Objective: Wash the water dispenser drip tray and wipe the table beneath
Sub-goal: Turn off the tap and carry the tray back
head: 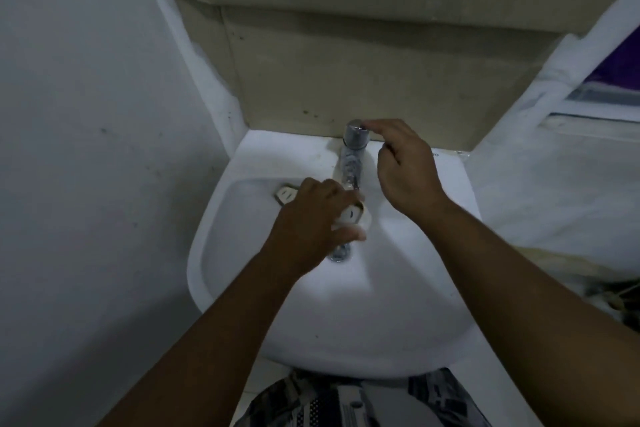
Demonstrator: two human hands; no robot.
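Note:
A white slotted drip tray (352, 217) lies over the bowl of a white sink (381, 315), under the chrome tap's spout (350, 170). My left hand (311, 222) grips the tray from above and covers its middle, so only its two ends show, one at the left and one near the drain. My right hand (401, 163) hovers by the tap, its index finger touching the round chrome tap head (356, 132), the other fingers curled and holding nothing. The chrome drain (341, 255) peeks out below my left hand.
The sink sits in a narrow corner: a white wall (86, 149) close on the left, beige tiles (363, 73) behind the tap, a white ledge (554, 166) and window frame on the right. Patterned clothing (346, 402) shows below the sink's front rim.

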